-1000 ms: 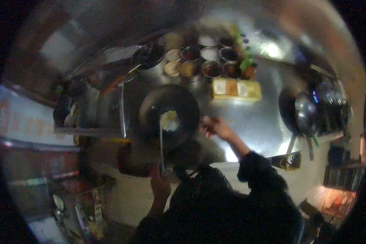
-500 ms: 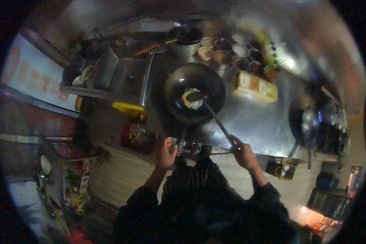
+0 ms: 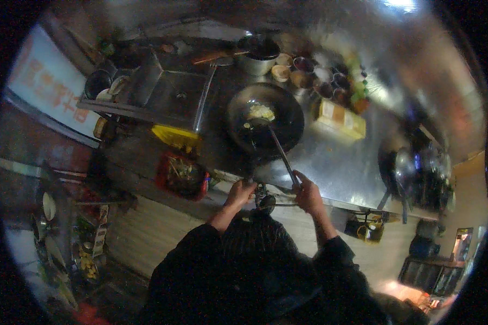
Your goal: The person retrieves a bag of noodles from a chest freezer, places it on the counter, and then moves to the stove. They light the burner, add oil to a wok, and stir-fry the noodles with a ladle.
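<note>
A dark wok [image 3: 238,138] sits on the stove, its handle toward me. My left hand [image 3: 241,195] is closed around the end of that handle. My right hand [image 3: 307,196] grips the long shaft of a ladle [image 3: 280,147], whose bowl lies inside the wok. Just beyond the bowl is a lump of pale yellow and white food [image 3: 261,112], perhaps egg; a small piece lies apart to its near left. Dim light and blur hide the finer detail.
Right of the wok stands a yellow carton [image 3: 340,120]. Several seasoning bowls [image 3: 301,79] and a metal pot [image 3: 258,64] line the back. A sink [image 3: 181,96] is at the left, with a red basket [image 3: 182,176] nearer me. More woks [image 3: 409,168] stand far right.
My left hand has moved right and closed on the wok handle. The ladle has drawn back toward me, and the food now sits farther from me in the wok.
</note>
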A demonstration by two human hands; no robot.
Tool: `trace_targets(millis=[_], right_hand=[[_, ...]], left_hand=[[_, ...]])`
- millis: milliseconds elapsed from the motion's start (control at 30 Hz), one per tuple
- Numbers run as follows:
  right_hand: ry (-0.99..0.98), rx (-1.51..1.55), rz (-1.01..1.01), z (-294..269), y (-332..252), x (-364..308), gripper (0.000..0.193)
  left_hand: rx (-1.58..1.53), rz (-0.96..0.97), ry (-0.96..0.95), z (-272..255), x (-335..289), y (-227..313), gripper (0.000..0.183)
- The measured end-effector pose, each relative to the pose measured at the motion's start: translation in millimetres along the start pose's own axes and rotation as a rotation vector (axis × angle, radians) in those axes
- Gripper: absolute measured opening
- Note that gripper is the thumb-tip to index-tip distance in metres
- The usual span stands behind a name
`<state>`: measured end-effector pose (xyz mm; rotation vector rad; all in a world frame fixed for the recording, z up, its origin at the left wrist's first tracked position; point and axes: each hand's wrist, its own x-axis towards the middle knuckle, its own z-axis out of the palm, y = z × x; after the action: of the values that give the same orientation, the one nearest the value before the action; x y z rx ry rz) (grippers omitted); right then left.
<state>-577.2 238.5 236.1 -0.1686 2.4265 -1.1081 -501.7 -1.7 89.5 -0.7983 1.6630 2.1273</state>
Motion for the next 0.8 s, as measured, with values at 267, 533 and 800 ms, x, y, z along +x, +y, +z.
trace_targets(millis=[267,533,800], right_hand=[[0.122,-0.092,0.02,-11.9,12.0,21.8,0.049],[-0.192,-0.427,-0.186,-64.5,-19.7,24.0,0.046],[-0.086,-0.442,-0.317,-43.1,-48.1,29.5,0.049]], left_hand=[[0.003,-0.011,0.011,9.1,-7.4,13.3,0.029],[-0.07,-0.012,0.003,1.9,-11.4,15.5,0.029],[-0.006,-0.003,-0.021,2.9,-14.6,17.1,0.026]])
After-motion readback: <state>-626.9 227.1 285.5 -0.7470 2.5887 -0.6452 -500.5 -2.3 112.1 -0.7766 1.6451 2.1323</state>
